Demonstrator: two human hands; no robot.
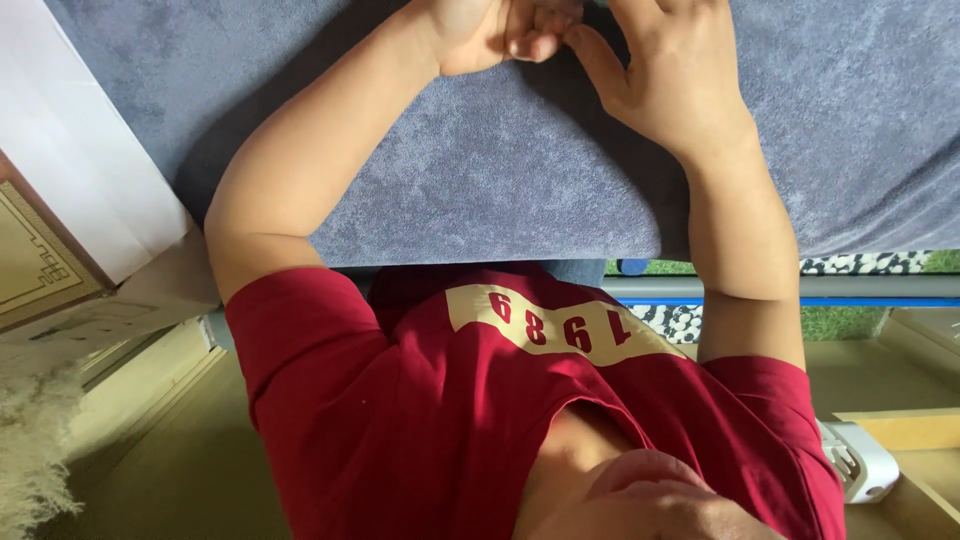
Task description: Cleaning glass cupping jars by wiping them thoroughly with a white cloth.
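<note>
My left hand (490,30) rests at the top edge of the head view on a grey-blue plush cloth (500,180), its fingers curled in with nothing visible inside them. My right hand (670,75) lies just to its right, and its thumb touches the left hand's curled fingers. The right hand's fingers run out of the frame at the top, so whatever is between them is hidden. Both forearms reach up from my red shirt (400,400), which fills the lower middle.
The cloth-covered surface ends at a front edge near my chest. A white slanted panel (80,170) and a beige patterned board (30,260) stand at the left, with a fluffy cream rug (30,440) below. A grey and blue bar (800,290) and a white plastic device (860,460) are at the right.
</note>
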